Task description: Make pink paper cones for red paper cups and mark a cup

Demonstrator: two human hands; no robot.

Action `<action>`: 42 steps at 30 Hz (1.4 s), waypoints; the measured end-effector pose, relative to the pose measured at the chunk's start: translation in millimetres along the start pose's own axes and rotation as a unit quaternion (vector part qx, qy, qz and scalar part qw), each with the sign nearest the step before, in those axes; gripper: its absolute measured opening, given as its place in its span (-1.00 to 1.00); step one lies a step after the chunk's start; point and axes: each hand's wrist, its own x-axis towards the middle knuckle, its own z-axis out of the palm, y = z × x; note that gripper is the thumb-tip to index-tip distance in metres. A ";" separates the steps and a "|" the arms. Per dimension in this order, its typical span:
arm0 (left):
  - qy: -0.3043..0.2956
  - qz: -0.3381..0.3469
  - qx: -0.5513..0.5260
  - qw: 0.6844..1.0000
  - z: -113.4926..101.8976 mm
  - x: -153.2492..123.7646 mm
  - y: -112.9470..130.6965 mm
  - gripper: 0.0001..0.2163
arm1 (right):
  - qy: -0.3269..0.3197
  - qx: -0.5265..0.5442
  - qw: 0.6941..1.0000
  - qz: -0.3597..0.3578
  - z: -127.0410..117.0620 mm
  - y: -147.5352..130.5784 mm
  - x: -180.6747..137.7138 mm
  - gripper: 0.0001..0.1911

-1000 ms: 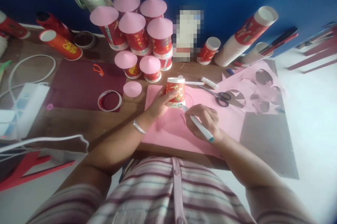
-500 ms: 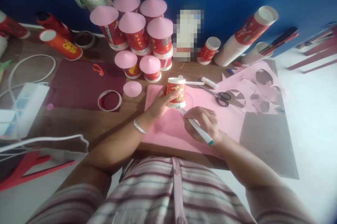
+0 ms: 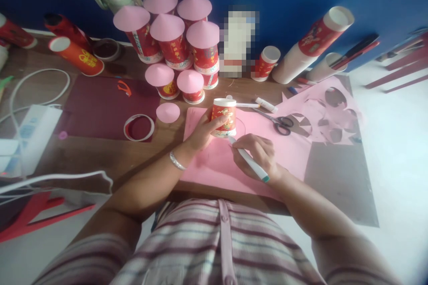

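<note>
My left hand (image 3: 204, 131) is wrapped round a red paper cup (image 3: 223, 117) with a white rim and gold pattern, held over the pink paper sheet (image 3: 207, 169). The cup's white bottom band faces me and carries some green marks. In my right hand (image 3: 257, 155) is a white marker (image 3: 252, 164) with a green end, gripped like a pen. Its tip is at the lower edge of the cup; whether it touches I cannot tell. A drawn circle shows on the pink sheet just right of the cup.
Red cups with pink cone tops (image 3: 167, 28) stand at the back. Scissors (image 3: 282, 124) and a glue stick (image 3: 266, 105) lie right of the cup. Cut pink scraps (image 3: 317, 102) are at the right, a tape roll (image 3: 124, 128) and a power strip (image 3: 36, 138) at the left.
Both hands stay nearly in place with the cup and marker. The marker's green end has shifted very slightly up and left.
</note>
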 end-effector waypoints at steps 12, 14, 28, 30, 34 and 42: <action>-0.010 0.005 -0.009 1.000 -1.8 1.2 -1.5 -0.65 | 0.001 0.005 1.000 -0.009 -1.7 -1.0 2.0 -0.75; -0.003 0.003 -0.018 1.000 -2.9 1.8 -3.1 -0.61 | 0.003 0.019 0.999 -0.026 -2.5 -1.7 2.5 -0.74; 0.014 0.011 -0.054 0.998 -0.4 2.6 1.3 -0.69 | 0.008 0.017 1.000 -0.022 -3.4 -1.3 1.6 -0.76; 0.017 0.016 -0.055 0.998 0.1 2.7 1.7 -0.70 | 0.010 0.015 1.000 -0.018 -3.7 -1.3 1.6 -0.76; 0.021 0.020 -0.049 0.998 0.2 2.7 1.9 -0.69 | 0.016 0.012 1.000 -0.019 -4.7 -1.6 2.5 -0.76; 0.002 0.030 -0.074 0.997 3.6 1.4 4.9 -0.71 | 0.033 0.022 0.999 -0.018 -3.4 -0.6 2.1 -0.76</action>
